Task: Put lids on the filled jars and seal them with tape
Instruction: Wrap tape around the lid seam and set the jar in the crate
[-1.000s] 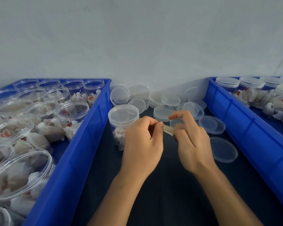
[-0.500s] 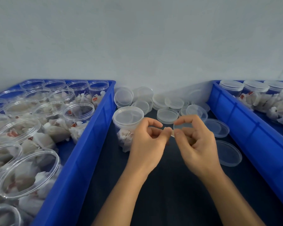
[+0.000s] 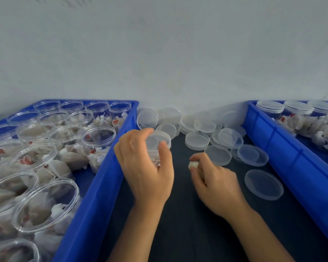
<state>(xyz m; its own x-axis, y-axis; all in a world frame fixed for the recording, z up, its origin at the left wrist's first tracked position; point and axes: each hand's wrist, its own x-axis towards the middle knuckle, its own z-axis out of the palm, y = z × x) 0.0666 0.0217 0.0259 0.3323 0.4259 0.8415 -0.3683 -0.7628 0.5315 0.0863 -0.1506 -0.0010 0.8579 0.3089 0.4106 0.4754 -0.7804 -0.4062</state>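
A lidded clear jar (image 3: 158, 141) with white sachets inside stands on the dark table between two blue crates. My left hand (image 3: 145, 167) curls round it from the near side, thumb and fingers on its wall just under the lid. My right hand (image 3: 214, 183) is a little to the right of the jar, apart from it, and pinches a small whitish piece of tape (image 3: 193, 165) between thumb and forefinger. Loose clear lids (image 3: 197, 139) lie in a heap behind the hands.
The left blue crate (image 3: 95, 201) holds several open jars filled with sachets. The right blue crate (image 3: 284, 150) holds several lidded jars. One single lid (image 3: 263, 184) lies right of my right hand. A pale wall rises behind the table.
Both hands were together in front of the jar, pulling a strip of tape. Now my left hand has moved left onto the jar and my right hand keeps the tape piece.
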